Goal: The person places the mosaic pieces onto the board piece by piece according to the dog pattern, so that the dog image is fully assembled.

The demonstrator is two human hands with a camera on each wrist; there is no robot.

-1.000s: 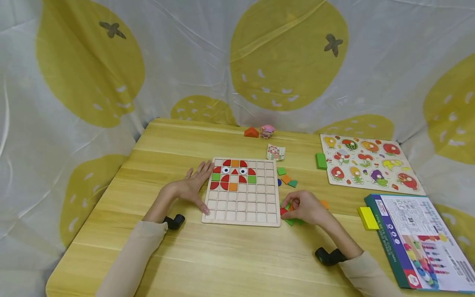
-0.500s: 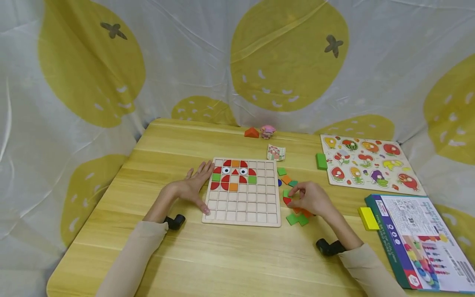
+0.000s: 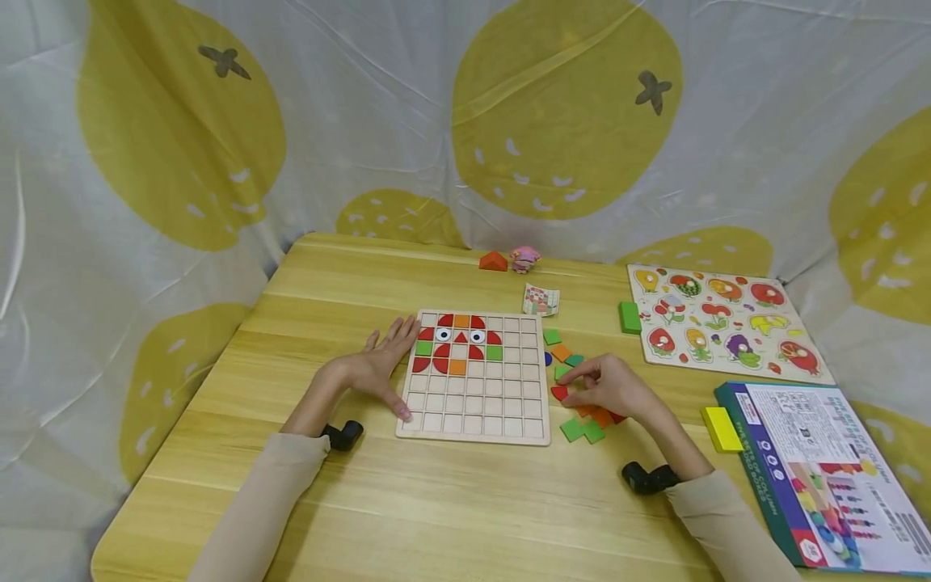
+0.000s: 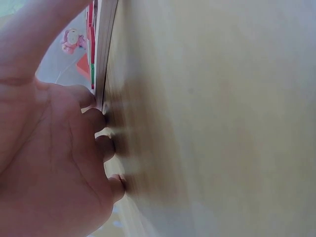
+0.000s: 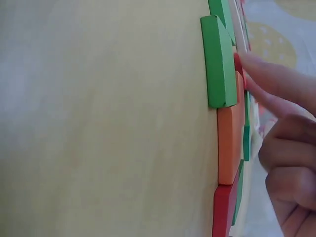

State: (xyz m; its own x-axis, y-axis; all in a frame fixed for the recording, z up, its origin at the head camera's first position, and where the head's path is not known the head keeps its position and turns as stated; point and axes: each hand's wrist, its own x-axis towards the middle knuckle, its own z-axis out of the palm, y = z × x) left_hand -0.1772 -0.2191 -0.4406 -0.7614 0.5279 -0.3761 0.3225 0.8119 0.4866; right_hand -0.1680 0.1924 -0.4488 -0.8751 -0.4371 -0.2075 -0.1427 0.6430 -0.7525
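A square wooden grid board [image 3: 473, 404] lies on the table, its upper left cells filled with red, orange, green and eye-printed tiles. My left hand [image 3: 374, 370] rests along the board's left edge with its fingers spread; the thumb touches the lower left corner. In the left wrist view the palm [image 4: 54, 153] shows beside the board's edge. To the board's right, my right hand [image 3: 611, 388] pinches a red quarter-round tile [image 3: 559, 393] between thumb and index finger. Loose green tiles [image 3: 572, 429] and orange tiles [image 3: 600, 416] lie under and around this hand, some partly hidden.
A small pattern card [image 3: 541, 300] lies behind the board. Further back stand a red triangular block [image 3: 494, 261] and a pink figurine [image 3: 524, 259]. On the right are a fruit puzzle board [image 3: 713, 323], a green block [image 3: 629, 317], a yellow block [image 3: 722, 428] and a flat box [image 3: 822, 469].
My right hand has moved up and slightly right from the lower part of the tile pile, the red tile shifting with it. Green tiles below are uncovered. My left hand stays put.
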